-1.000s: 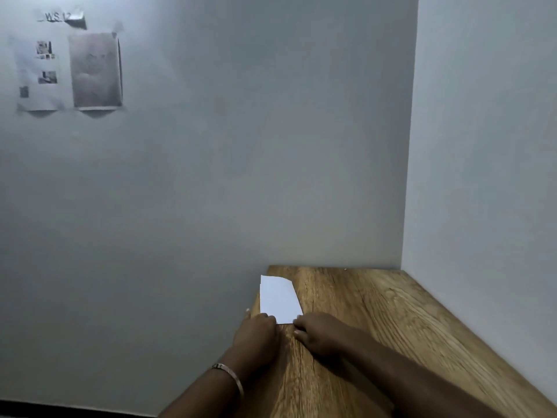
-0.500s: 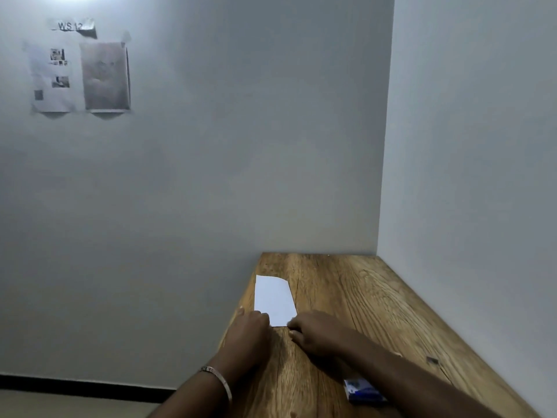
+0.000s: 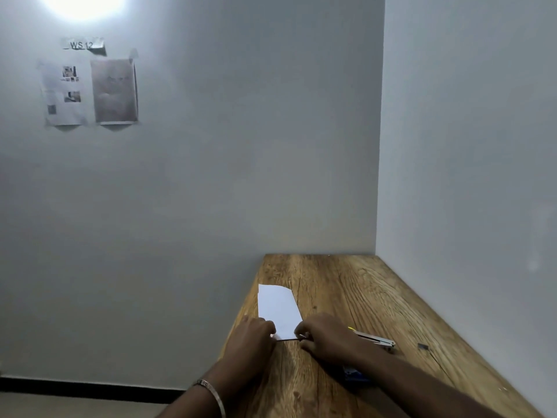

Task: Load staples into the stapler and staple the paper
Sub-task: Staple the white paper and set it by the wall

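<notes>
wall sheets (image 3: 90, 92): taped high on left wall, "WS 12" label above.
bracelet (image 3: 212, 393): on left wrist.
left hand (image 3: 250, 342): fingers curled onto near left corner of paper, pressing it to table.
paper (image 3: 278, 309): white, folded, flat near table's left edge, far right corner clipped.
right hand (image 3: 327, 339): fingertips pinching near right corner of paper.
stapler (image 3: 376, 340): metal, lying flat just right of right hand, partly hidden, possibly opened out.
blue box (image 3: 354, 376): under right forearm, blurred.
small dark item (image 3: 423, 346): right of stapler, too small to tell.
table (image 3: 361, 285): wooden, in wall corner.
</notes>
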Tool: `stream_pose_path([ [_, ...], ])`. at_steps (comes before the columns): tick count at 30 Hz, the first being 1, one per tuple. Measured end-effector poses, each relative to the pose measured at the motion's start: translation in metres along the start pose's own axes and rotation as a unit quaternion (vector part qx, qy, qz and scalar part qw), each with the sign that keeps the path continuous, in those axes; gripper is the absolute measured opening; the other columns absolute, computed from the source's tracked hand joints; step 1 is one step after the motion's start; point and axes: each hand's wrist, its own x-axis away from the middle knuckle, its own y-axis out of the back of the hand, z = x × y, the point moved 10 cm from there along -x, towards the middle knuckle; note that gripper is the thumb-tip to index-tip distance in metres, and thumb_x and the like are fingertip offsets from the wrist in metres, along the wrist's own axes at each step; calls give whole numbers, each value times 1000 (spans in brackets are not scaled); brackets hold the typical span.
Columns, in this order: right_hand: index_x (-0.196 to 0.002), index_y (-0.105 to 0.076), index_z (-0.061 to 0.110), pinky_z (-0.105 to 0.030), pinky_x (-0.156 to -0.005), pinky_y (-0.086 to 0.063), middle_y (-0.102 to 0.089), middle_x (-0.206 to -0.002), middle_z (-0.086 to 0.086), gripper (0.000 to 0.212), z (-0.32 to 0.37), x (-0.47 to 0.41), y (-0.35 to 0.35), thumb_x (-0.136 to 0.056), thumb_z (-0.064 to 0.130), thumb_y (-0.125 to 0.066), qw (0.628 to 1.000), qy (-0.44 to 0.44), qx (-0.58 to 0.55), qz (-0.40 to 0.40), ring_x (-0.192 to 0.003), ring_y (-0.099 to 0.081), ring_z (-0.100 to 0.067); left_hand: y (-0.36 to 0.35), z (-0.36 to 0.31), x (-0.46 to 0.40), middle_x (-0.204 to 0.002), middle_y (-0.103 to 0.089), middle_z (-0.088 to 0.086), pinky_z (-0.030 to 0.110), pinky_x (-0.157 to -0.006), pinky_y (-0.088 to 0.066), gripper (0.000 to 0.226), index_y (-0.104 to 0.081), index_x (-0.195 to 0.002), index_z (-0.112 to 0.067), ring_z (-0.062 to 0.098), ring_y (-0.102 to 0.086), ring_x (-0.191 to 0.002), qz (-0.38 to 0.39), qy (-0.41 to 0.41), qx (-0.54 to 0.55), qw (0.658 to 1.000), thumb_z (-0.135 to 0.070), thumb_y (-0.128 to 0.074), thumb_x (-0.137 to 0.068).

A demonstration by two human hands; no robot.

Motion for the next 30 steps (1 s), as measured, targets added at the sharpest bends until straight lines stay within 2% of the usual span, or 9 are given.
stream_pose_path([
  [3, -134, -59, 17, -32, -97, -44, -62, -133, -3, 43, -5, -1, 3, -94, 33, -62, 999, -13, -26, -15, -119, -56, -20, -1, 5, -2, -123, -67, -2, 25, -85, -47, 33, -67, -126, -21, 14, -62, -105, 9, -8, 26, 1000, -28, -49, -98],
  [5, -135, -59, 16, -31, -99, -44, -61, -134, -3, 44, -8, -4, 5, -94, 32, -63, 999, -15, -35, -18, -121, -56, -18, 0, 7, -3, -124, -64, -4, 25, -82, -49, 33, -68, -124, -22, 12, -61, -104, 14, -19, 33, 999, -33, -51, -98],
  [9, -123, -69, 14, -31, -92, -48, -68, -123, -4, 33, -5, -11, 4, -93, 27, -65, 1000, 8, -17, 4, -112, -62, -19, 0, 11, -3, -125, -63, -4, 30, -89, -51, 33, -70, -119, -22, 12, -59, -107, 29, -40, 16, 999, -39, -51, -97],
  [12, -116, -72, 13, -32, -91, -54, -72, -117, -5, 27, -5, -15, 3, -91, 23, -69, 1000, 9, -21, 8, -104, -66, -16, -2, 13, -5, -128, -62, -5, 24, -91, -50, 34, -67, -125, -24, 10, -58, -110, 40, -45, 30, 998, -40, -54, -98],
  [16, -114, -73, 14, -29, -88, -55, -73, -113, -4, 25, -6, -17, 3, -89, 22, -71, 1000, 15, -21, -1, -101, -68, -15, 0, 15, -9, -124, -64, -5, 19, -83, -49, 32, -69, -123, -23, 9, -59, -105, 37, -49, 47, 997, -37, -56, -97],
  [20, -116, -72, 15, -20, -79, -45, -72, -114, -4, 25, -6, -16, 1, -92, 20, -67, 999, 28, -4, -17, -102, -66, -16, 1, 15, -11, -121, -65, -6, 16, -78, -44, 30, -69, -122, -24, 8, -61, -102, 24, -61, 36, 997, -36, -54, -98],
  [22, -116, -72, 16, -24, -80, -46, -71, -114, -4, 24, -6, -16, -1, -93, 21, -65, 999, 32, 8, -15, -103, -65, -18, -2, 14, -11, -120, -66, -5, 17, -78, -44, 31, -69, -123, -24, 9, -62, -101, 26, -67, 24, 997, -36, -51, -100],
  [26, -118, -69, 20, -28, -84, -50, -69, -116, -2, 25, -12, -17, -5, -95, 24, -62, 1000, 27, 7, -11, -103, -62, -17, -6, 14, -13, -113, -69, -1, 26, -82, -54, 32, -70, -117, -21, 11, -64, -95, 39, -65, 9, 997, -34, -46, -102],
  [30, -114, -68, 23, -18, -74, -43, -69, -111, 2, 21, -20, -21, -4, -96, 26, -58, 999, 9, -23, -32, -95, -62, -10, -7, 21, -19, -109, -70, -1, 23, -74, -49, 28, -70, -113, -20, 13, -65, -93, 35, -56, 17, 998, -30, -47, -102],
])
